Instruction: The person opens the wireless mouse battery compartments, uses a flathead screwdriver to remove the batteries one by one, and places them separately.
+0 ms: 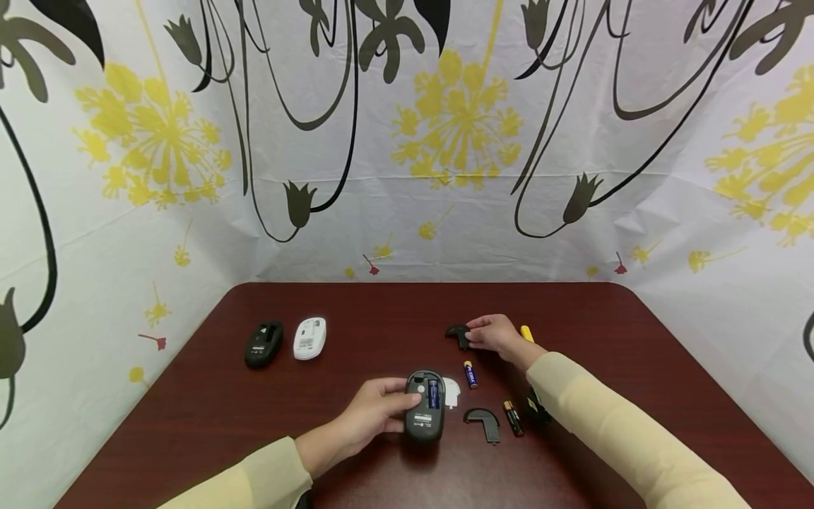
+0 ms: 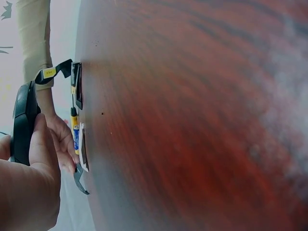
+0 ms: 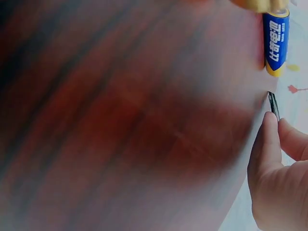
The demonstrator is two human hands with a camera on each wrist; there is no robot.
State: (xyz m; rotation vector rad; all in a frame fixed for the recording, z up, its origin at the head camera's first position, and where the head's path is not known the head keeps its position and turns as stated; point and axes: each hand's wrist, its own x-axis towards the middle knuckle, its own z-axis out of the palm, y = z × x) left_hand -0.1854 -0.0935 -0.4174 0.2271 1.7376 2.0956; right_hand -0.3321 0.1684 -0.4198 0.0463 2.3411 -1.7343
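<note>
My left hand (image 1: 369, 413) grips a dark computer mouse (image 1: 424, 425) by its side, underside facing up. Its battery bay is uncovered, and a blue battery (image 1: 434, 394) lies in it. Farther back on the right, my right hand (image 1: 499, 335) pinches a black battery cover (image 1: 455, 331) between thumb and fingers; its thin edge (image 3: 274, 103) shows in the right wrist view. Close to the mouse lie a white battery cover (image 1: 452, 390), partly hidden behind it, and another dark curved cover (image 1: 487, 422).
A blue battery (image 1: 470, 375) and a black-and-gold battery (image 1: 512, 418) lie on the dark red table (image 1: 356, 311). Something yellow (image 1: 526, 332) and a black object (image 1: 537, 404) are partly hidden by my right arm. Back left, a black mouse (image 1: 263, 345) and a white mouse (image 1: 310, 338) lie underside up.
</note>
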